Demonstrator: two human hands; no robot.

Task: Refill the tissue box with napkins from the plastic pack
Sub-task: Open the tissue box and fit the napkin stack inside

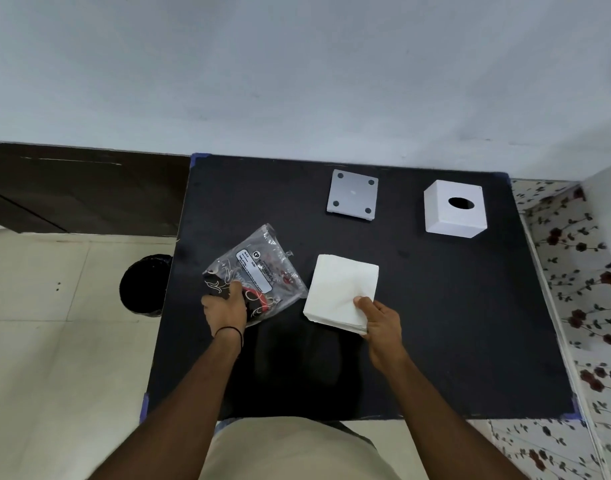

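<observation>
A white stack of napkins lies on the black table, and my right hand grips its near right corner, thumb on top. To its left lies the clear plastic pack, flat and printed with a label; my left hand holds its near end. The white cube tissue box with a round hole on top stands at the far right. Its grey square base plate lies apart, at the far middle of the table.
The table stands against a pale wall. A black round bin sits on the tiled floor left of the table. A flowered surface borders the table on the right.
</observation>
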